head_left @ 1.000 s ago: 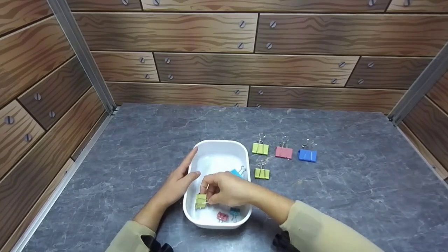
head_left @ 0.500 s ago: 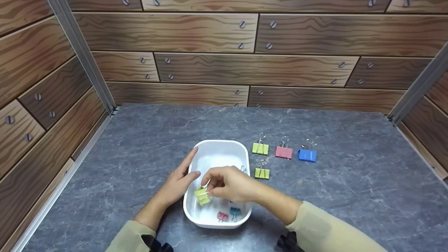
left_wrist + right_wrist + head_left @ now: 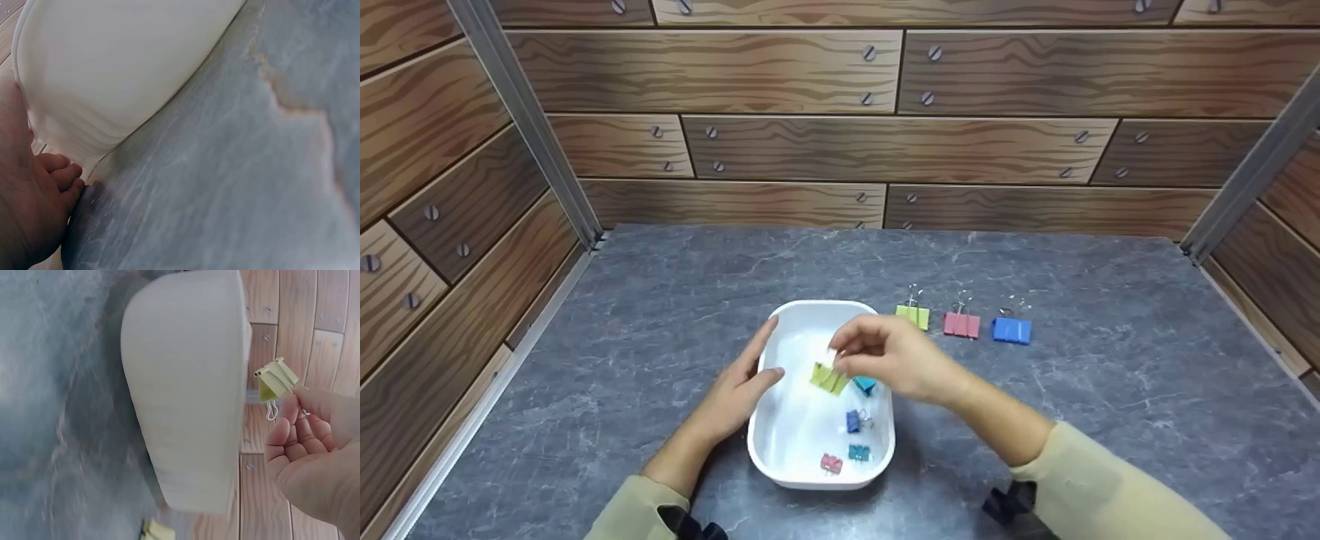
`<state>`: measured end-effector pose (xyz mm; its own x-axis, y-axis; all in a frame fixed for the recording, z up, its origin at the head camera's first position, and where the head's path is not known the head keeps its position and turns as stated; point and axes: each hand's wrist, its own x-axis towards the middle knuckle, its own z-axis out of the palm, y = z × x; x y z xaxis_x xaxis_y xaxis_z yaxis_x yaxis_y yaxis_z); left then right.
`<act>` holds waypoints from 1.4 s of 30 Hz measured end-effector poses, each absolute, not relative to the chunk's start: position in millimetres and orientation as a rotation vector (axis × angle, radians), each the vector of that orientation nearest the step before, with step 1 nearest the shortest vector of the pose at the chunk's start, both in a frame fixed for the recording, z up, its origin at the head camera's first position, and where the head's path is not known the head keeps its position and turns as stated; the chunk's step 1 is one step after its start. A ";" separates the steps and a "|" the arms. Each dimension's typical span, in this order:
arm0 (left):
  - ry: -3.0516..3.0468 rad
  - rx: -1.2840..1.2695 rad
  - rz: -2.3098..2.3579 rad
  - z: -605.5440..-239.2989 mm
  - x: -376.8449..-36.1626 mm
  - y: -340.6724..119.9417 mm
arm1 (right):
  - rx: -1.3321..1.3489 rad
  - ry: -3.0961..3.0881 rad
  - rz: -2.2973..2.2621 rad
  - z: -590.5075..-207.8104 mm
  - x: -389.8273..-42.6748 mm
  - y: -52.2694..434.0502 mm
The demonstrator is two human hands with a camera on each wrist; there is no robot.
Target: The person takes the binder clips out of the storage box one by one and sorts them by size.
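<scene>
A yellow-green binder clip [image 3: 829, 379] hangs over the white plastic tub [image 3: 799, 431], its wire handle pinched between thumb and fingertips of my right hand [image 3: 904, 360]. The right wrist view shows that binder clip [image 3: 277, 379] above the level of the rim. My left hand [image 3: 735, 394] holds the tub's left side, thumb tip over the rim and fingers along the outer wall. Inside the tub, along its right side, lie a light-blue clip [image 3: 865, 385], partly covered by the right hand, and a blue clip [image 3: 853, 421]. Nearer me are a small teal clip [image 3: 859, 452] and a small pink clip [image 3: 831, 463].
Right of the tub, a yellow-green clip [image 3: 913, 316], a pink clip [image 3: 961, 325] and a blue clip [image 3: 1012, 330] stand in a row on the grey marbled table [image 3: 675, 277]. Another yellow-green clip [image 3: 156, 531] shows in the right wrist view. Wood-patterned walls [image 3: 780, 150] surround the table.
My right hand has lifted the yellow-green binder clip from the tub's left side and carried it up and right, uncovering the blue clip. The left hand stays at the tub.
</scene>
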<state>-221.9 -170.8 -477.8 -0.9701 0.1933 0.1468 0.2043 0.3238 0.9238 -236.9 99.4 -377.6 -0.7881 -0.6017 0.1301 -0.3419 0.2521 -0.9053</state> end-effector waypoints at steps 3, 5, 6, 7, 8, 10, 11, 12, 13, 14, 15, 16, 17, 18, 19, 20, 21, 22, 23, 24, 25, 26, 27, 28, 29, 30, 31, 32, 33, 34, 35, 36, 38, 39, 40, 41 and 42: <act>-2.546 -0.371 -1.800 -477.6 -221.5 -170.4 | -0.835 2.288 -1.604 -372.6 -241.6 111.1; -2.542 -0.369 -1.807 -477.6 -221.2 -170.3 | -0.804 2.302 -1.623 -369.4 -244.2 119.6; -2.543 -0.368 -1.809 -477.6 -221.1 -170.3 | -0.792 2.313 -1.626 -367.9 -245.7 124.0; -2.546 -0.363 -1.809 -477.5 -220.9 -170.3 | -0.780 2.328 -1.625 -366.6 -246.9 128.4; -2.548 -0.362 -1.809 -477.5 -220.9 -170.3 | -0.768 2.345 -1.621 -365.3 -248.2 133.0; -2.552 -0.358 -1.806 -477.5 -221.0 -170.0 | -0.752 2.377 -1.605 -363.1 -250.1 142.5; -2.552 -0.356 -1.805 -477.6 -221.0 -169.8 | -0.748 2.391 -1.598 -362.5 -251.3 147.2; -2.553 -0.354 -1.806 -477.4 -220.9 -169.6 | -0.747 2.402 -1.593 -362.3 -252.4 152.1; -2.553 -0.351 -1.806 -477.4 -221.1 -169.7 | -0.749 2.419 -1.585 -362.1 -254.0 156.7; -2.553 -0.353 -1.805 -477.4 -221.4 -169.9 | -0.750 2.431 -1.580 -362.1 -255.6 161.5; -2.551 -0.355 -1.807 -477.4 -221.7 -169.9 | -0.746 2.444 -1.575 -362.5 -257.2 166.1; -2.550 -0.357 -1.809 -477.4 -221.9 -170.0 | -0.742 2.457 -1.570 -363.0 -258.7 170.8; -2.548 -0.360 -1.812 -477.5 -222.1 -170.0 | -0.734 2.473 -1.562 -363.8 -260.2 175.5; -2.546 -0.364 -1.813 -477.5 -222.3 -170.0 | -0.725 2.491 -1.549 -364.8 -261.9 180.3; -2.544 -0.366 -1.814 -477.4 -222.3 -170.0 | -0.714 2.510 -1.534 -366.1 -263.5 184.8; -2.542 -0.367 -1.815 -477.2 -222.2 -170.0 | -0.696 2.518 -1.527 -367.3 -264.8 189.3; -2.541 -0.366 -1.815 -477.1 -222.0 -169.9 | -0.676 2.525 -1.517 -368.2 -265.9 193.3; -2.540 -0.366 -1.815 -477.0 -221.7 -169.9 | -0.659 2.526 -1.510 -369.3 -266.8 197.4; -2.538 -0.369 -1.821 -477.1 -221.5 -169.8 | -0.639 2.535 -1.496 -370.6 -267.9 201.1; -2.536 -0.370 -1.827 -477.3 -221.4 -169.7 | -0.619 2.542 -1.482 -372.0 -268.9 204.9; -2.537 -0.371 -1.831 -477.3 -221.1 -169.6 | -0.602 2.548 -1.469 -373.3 -269.7 208.4; -2.537 -0.371 -1.836 -477.5 -221.0 -169.4 | -0.586 2.555 -1.457 -374.8 -270.5 211.8; -2.537 -0.372 -1.840 -477.6 -220.9 -169.2 | -0.570 2.562 -1.443 -376.4 -271.2 215.0; -2.536 -0.375 -1.846 -477.6 -220.7 -169.1 | -0.557 2.568 -1.430 -378.3 -271.9 218.0; -2.534 -0.375 -1.850 -477.5 -220.6 -168.9 | -0.542 2.574 -1.418 -380.3 -272.5 220.8; -2.535 -0.372 -1.845 -477.4 -220.4 -168.8 | -0.528 2.572 -1.415 -382.5 -273.2 223.4; -2.537 -0.370 -1.840 -477.3 -220.3 -168.7 | -0.516 2.569 -1.413 -384.4 -273.7 225.8; -2.536 -0.369 -1.837 -477.3 -220.3 -168.7 | -0.503 2.565 -1.413 -386.4 -274.1 227.9; -2.535 -0.369 -1.834 -477.3 -220.3 -168.7 | -0.497 2.557 -1.420 -388.1 -274.5 229.7; -2.535 -0.370 -1.831 -477.3 -220.4 -168.7 | -0.489 2.553 -1.421 -389.7 -274.7 231.3; -2.534 -0.370 -1.830 -477.3 -220.4 -168.8 | -0.482 2.554 -1.419 -391.4 -275.0 232.9; -2.534 -0.369 -1.827 -477.3 -220.4 -168.9 | -0.477 2.556 -1.415 -392.9 -275.3 234.2; -2.533 -0.372 -1.831 -477.1 -220.4 -169.1 | -0.479 2.567 -1.406 -395.9 -275.9 236.4; -2.532 -0.374 -1.833 -477.0 -220.4 -169.2 | -0.483 2.573 -1.401 -397.4 -276.2 237.3; -2.532 -0.374 -1.832 -477.1 -220.4 -169.3 | -0.480 2.581 -1.393 -399.0 -276.5 238.2; -2.531 -0.373 -1.833 -477.0 -220.3 -169.5 | -0.480 2.584 -1.392 -400.6 -276.9 239.0; -2.532 -0.372 -1.832 -477.0 -220.2 -169.7 | -0.479 2.584 -1.393 -402.1 -277.2 239.6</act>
<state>-220.2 -169.7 -477.0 -0.9720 0.1935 0.1333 0.1872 0.2945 0.9372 -277.2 239.6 -402.1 -0.9345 -0.3559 0.0056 -0.2003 0.5129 -0.8347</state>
